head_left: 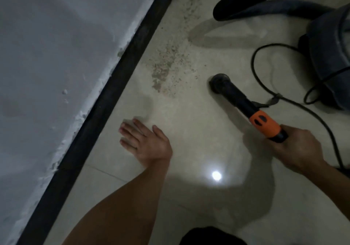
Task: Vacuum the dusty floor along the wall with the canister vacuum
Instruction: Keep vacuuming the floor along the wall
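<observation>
My right hand (pixel 297 148) grips the rear end of the black vacuum nozzle (pixel 234 95), just behind its orange collar (pixel 264 124). The nozzle's round mouth (pixel 219 81) rests on the pale tiled floor, to the right of a band of grey dust and grit (pixel 166 66) that runs along the dark skirting (pixel 121 78). My left hand (pixel 145 142) lies flat on the floor with straight fingers, below the dust and close to the skirting. The dark canister vacuum (pixel 331 55) stands at the right edge, its thick hose (pixel 265 2) looping across the top.
A thin black power cord (pixel 265 85) loops on the floor between the nozzle and the canister and trails past my right wrist. The grey wall (pixel 56 55) with rough white plaster fills the left. A lamp's bright glare (pixel 216 175) shows on the tiles near me.
</observation>
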A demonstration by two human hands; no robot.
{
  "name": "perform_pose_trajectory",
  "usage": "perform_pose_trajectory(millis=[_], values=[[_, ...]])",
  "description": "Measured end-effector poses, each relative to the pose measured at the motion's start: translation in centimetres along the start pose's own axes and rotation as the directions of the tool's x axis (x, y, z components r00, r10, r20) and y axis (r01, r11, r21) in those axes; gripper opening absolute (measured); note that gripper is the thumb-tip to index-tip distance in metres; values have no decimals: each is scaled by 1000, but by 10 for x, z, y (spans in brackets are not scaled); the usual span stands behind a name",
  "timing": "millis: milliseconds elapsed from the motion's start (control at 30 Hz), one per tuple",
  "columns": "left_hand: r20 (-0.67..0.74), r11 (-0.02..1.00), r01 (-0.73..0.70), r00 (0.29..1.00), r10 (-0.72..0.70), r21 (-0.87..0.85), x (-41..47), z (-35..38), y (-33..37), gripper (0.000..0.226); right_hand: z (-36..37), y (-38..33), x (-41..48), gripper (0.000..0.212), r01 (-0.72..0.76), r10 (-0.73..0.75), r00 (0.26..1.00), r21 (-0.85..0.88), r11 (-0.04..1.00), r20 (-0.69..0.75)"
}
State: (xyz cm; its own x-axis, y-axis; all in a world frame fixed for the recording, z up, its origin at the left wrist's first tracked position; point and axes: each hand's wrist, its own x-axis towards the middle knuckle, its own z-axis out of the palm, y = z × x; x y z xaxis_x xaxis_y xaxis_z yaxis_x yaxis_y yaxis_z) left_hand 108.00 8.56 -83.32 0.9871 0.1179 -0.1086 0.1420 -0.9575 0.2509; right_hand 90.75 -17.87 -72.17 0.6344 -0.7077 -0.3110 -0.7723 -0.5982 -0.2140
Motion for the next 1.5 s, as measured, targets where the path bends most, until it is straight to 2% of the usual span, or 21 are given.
perform_pose_trajectory(millis=[200,267,367,433,567,700,767,867,933,1067,1233,1300,1400,1500], values=[[-38,999,11,999,-13,-38,0,-1,1,59,19,-24,-17,35,271,-257,958,-104,957,130],[-38,999,12,999,-14,-50,0,0,2,59,13,-18,-5,35,226,-219,972,-83,971,81],[-65,998,5,998,-8,-56,0,2,-1,58,1,-18,14,26,81,-81,997,1,997,21],[-65,999,-11,998,9,-31,-1,3,-2,59,2,-25,16,26,104,-104,994,-3,995,30],[-3,999,-22,1000,22,-23,-2,3,-2,64,12,-26,3,37,272,-263,958,-72,960,118],[43,1000,-3,999,2,2,-2,-1,-1,66,2,-28,24,26,153,-153,988,-20,988,6],[53,1000,-3,999,2,19,-2,-3,-1,67,2,-36,30,18,155,-155,988,-9,988,9],[57,1000,10,998,-12,24,-3,-5,1,68,14,-41,15,26,308,-301,949,-88,947,90],[58,999,12,998,-14,35,-3,-7,3,67,19,-39,9,33,376,-369,926,-94,922,83],[74,998,24,997,-28,53,-4,-8,4,67,15,-45,31,31,263,-265,964,-79,962,-25],[80,997,21,996,-27,70,-4,-9,3,67,26,-55,17,43,422,-421,906,-39,906,42],[90,997,22,996,-29,77,-4,-10,4,67,22,-52,29,46,379,-379,925,-59,924,5],[92,996,33,995,-40,85,-5,-12,5,67,5,-56,59,29,221,-224,973,-49,974,-62],[97,995,37,994,-46,94,-4,-12,6,68,7,-67,54,30,302,-304,952,-52,952,-35]])
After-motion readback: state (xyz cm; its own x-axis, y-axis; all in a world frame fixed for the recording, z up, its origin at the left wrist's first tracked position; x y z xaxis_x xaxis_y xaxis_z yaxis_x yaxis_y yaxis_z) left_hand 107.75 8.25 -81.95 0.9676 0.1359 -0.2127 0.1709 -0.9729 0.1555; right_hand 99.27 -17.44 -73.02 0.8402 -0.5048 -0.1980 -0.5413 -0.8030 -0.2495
